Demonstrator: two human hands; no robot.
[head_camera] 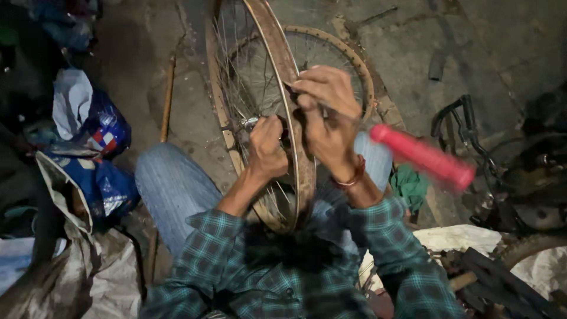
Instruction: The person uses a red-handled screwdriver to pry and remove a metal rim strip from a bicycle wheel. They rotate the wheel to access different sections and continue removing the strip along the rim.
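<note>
A rusty bicycle wheel rim point(277, 53) with thin spokes stands upright between my knees. Around the hub axle point(248, 123) and the spokes there, my left hand point(267, 146) is closed in a fist. My right hand point(326, 109) pinches the rim's edge, its fingers closed over a small dark part that I cannot make out. A red band circles my right wrist. A second rim point(348, 56) lies flat on the ground behind the upright wheel.
A blurred red handlebar grip point(422, 157) pokes in at the right. Bicycle parts and a brake lever point(458, 115) lie right of it. Blue and white bags point(94, 127) are piled at the left. A green rag point(409, 186) lies by my knee.
</note>
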